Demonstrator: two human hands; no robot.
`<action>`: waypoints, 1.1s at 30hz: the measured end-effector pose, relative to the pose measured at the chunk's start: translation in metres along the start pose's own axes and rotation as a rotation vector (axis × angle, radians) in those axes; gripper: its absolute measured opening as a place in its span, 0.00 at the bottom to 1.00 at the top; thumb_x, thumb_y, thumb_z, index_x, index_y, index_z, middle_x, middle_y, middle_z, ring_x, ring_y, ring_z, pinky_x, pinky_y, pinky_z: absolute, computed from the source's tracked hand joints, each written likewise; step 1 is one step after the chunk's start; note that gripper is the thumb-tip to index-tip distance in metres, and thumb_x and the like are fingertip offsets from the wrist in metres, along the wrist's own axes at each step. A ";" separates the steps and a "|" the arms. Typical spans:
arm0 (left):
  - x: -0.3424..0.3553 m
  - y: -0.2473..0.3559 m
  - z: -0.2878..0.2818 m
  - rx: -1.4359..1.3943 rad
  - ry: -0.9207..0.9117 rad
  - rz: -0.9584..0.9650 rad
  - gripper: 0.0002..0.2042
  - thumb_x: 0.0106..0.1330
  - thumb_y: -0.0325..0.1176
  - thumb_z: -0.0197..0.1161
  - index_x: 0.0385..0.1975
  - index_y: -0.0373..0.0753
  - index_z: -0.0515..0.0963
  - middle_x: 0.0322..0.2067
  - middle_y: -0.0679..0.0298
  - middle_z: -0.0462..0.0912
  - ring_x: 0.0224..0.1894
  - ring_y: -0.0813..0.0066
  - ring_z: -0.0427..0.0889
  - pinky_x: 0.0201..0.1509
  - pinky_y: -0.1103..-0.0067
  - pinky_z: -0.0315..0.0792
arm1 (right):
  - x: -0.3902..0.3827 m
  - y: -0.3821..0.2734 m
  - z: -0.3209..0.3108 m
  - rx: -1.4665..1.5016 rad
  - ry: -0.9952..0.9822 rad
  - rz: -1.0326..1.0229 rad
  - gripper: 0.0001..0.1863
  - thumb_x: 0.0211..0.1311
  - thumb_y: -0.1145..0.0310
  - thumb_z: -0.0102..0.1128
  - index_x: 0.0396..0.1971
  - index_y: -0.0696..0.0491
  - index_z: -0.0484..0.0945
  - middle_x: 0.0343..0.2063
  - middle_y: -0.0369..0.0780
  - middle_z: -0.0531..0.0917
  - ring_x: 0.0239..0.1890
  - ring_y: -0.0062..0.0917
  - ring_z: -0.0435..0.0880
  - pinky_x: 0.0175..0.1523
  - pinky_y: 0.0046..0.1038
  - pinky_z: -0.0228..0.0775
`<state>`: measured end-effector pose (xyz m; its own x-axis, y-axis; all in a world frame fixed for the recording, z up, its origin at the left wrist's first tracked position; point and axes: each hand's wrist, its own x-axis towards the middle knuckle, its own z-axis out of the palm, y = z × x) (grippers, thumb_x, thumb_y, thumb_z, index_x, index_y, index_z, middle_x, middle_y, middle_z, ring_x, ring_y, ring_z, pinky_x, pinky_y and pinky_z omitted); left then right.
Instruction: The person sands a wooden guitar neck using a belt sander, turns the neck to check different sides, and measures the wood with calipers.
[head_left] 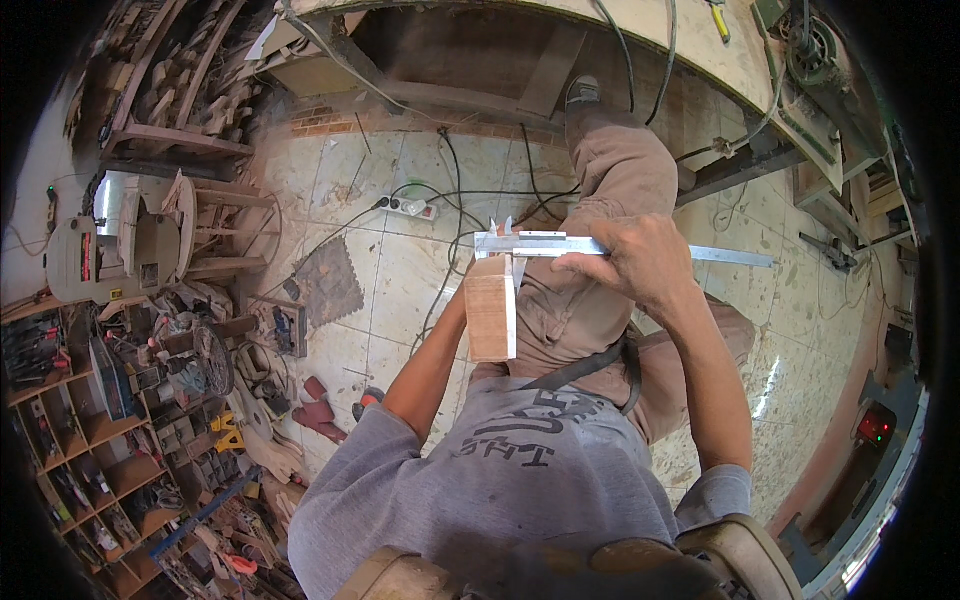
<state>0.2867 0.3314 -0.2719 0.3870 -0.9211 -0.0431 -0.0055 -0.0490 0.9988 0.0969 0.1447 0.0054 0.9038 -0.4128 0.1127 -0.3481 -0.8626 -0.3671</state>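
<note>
A steel vernier caliper lies crosswise in front of me, its long bar reaching out to the right. My right hand is closed around the bar, thumb along its lower edge. At the caliper's left end, the jaws sit at the far end of a reddish-brown wooden block with a pale right edge; one jaw is beside that edge. Whether both jaws touch the wood, I cannot tell. My left forearm runs up behind the block, which is held up on that side; the left fingers are hidden behind it.
A wooden workbench spans the far side. Cables and a white power strip lie on the tiled floor. To the left stand a bandsaw-like machine and a cluttered shelf of cubbies. A grey mat is nearby.
</note>
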 end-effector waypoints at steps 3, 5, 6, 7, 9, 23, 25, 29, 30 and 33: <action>0.001 0.012 0.003 -0.167 0.002 -0.032 0.25 0.80 0.51 0.51 0.66 0.39 0.72 0.55 0.65 0.79 0.53 0.79 0.76 0.58 0.80 0.71 | -0.001 0.000 0.001 0.004 0.023 -0.010 0.37 0.57 0.28 0.61 0.18 0.52 0.83 0.08 0.43 0.76 0.12 0.37 0.80 0.21 0.34 0.70; -0.001 -0.001 -0.016 -0.348 -0.133 -0.086 0.29 0.75 0.43 0.61 0.72 0.38 0.64 0.64 0.61 0.73 0.63 0.76 0.70 0.70 0.78 0.64 | 0.000 -0.001 0.002 0.008 0.037 -0.023 0.37 0.57 0.28 0.61 0.18 0.52 0.83 0.07 0.43 0.76 0.12 0.37 0.80 0.20 0.34 0.70; -0.003 -0.012 -0.023 -0.418 -0.189 -0.096 0.32 0.74 0.40 0.64 0.74 0.38 0.61 0.67 0.60 0.70 0.67 0.74 0.68 0.74 0.78 0.61 | 0.000 -0.002 0.002 0.007 0.039 -0.031 0.37 0.57 0.28 0.61 0.18 0.52 0.83 0.07 0.43 0.76 0.12 0.37 0.80 0.20 0.33 0.70; -0.005 -0.022 -0.030 -0.486 -0.246 -0.109 0.35 0.72 0.37 0.67 0.76 0.39 0.58 0.70 0.58 0.68 0.71 0.73 0.66 0.78 0.77 0.59 | 0.000 -0.004 0.002 0.007 0.042 -0.038 0.37 0.57 0.28 0.61 0.18 0.52 0.83 0.07 0.43 0.76 0.12 0.36 0.80 0.20 0.33 0.70; -0.004 -0.023 -0.028 -0.524 -0.247 -0.083 0.32 0.75 0.40 0.62 0.75 0.39 0.59 0.68 0.59 0.69 0.69 0.74 0.67 0.76 0.77 0.60 | 0.001 -0.003 0.002 0.003 0.025 -0.029 0.37 0.57 0.27 0.61 0.18 0.52 0.83 0.07 0.43 0.75 0.12 0.36 0.80 0.20 0.33 0.70; -0.002 0.003 -0.016 -0.509 -0.219 0.000 0.24 0.82 0.46 0.49 0.72 0.41 0.65 0.63 0.65 0.75 0.62 0.74 0.74 0.67 0.76 0.68 | 0.002 -0.002 0.000 0.016 0.027 -0.013 0.35 0.55 0.31 0.65 0.17 0.53 0.82 0.08 0.44 0.75 0.14 0.40 0.80 0.22 0.36 0.71; -0.006 0.008 -0.012 -0.534 -0.214 -0.029 0.26 0.82 0.46 0.49 0.73 0.41 0.63 0.65 0.63 0.74 0.63 0.73 0.73 0.69 0.76 0.67 | 0.000 -0.003 -0.001 0.027 0.030 -0.007 0.32 0.54 0.37 0.72 0.16 0.54 0.79 0.09 0.45 0.75 0.15 0.42 0.79 0.23 0.38 0.70; -0.002 0.007 -0.011 -0.386 -0.199 -0.036 0.25 0.77 0.42 0.54 0.70 0.40 0.66 0.61 0.62 0.77 0.60 0.71 0.77 0.64 0.75 0.71 | 0.002 0.002 0.001 0.160 0.079 -0.067 0.22 0.55 0.48 0.74 0.23 0.53 0.83 0.14 0.45 0.79 0.19 0.44 0.81 0.27 0.40 0.73; 0.002 0.005 -0.011 -0.312 -0.199 -0.032 0.25 0.76 0.41 0.55 0.69 0.39 0.67 0.60 0.62 0.78 0.59 0.71 0.78 0.63 0.75 0.71 | 0.000 0.004 0.003 0.189 0.054 -0.050 0.19 0.56 0.51 0.74 0.25 0.53 0.84 0.17 0.46 0.80 0.21 0.45 0.82 0.28 0.40 0.74; 0.008 0.005 -0.009 -0.083 -0.215 -0.015 0.24 0.72 0.37 0.59 0.67 0.39 0.69 0.57 0.61 0.80 0.56 0.70 0.80 0.60 0.75 0.74 | 0.001 0.030 0.011 0.256 0.048 -0.069 0.14 0.58 0.59 0.73 0.31 0.55 0.84 0.26 0.49 0.84 0.29 0.47 0.84 0.33 0.40 0.75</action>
<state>0.2981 0.3272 -0.2668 0.1813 -0.9820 -0.0530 0.0776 -0.0395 0.9962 0.0896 0.1216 -0.0153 0.9082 -0.3744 0.1871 -0.2064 -0.7895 -0.5780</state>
